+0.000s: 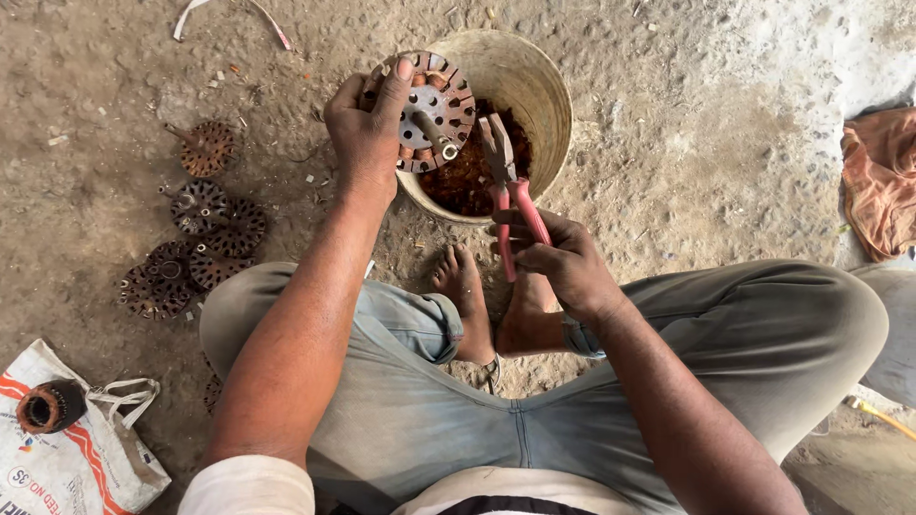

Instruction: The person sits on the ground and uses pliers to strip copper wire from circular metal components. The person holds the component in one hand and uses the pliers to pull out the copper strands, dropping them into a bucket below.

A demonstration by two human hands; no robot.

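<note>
While the stator [434,113] is held tilted over the bucket [544,86] by the left hand [367,124], fingers wrapped round its rim, copper's mostly out of it. Right hand [558,257] grips red pliers [506,191], jaws slightly apart. Five stripped ones [196,238] lie on the ground, so decent progress I'd say.

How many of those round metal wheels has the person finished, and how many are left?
About six rusty slotted metal discs lie on the ground, seemingly stripped. The left hand holds another slotted disc over the pale bucket of copper scraps; the right hand holds red-handled pliers. How many remain isn't visible.
</note>
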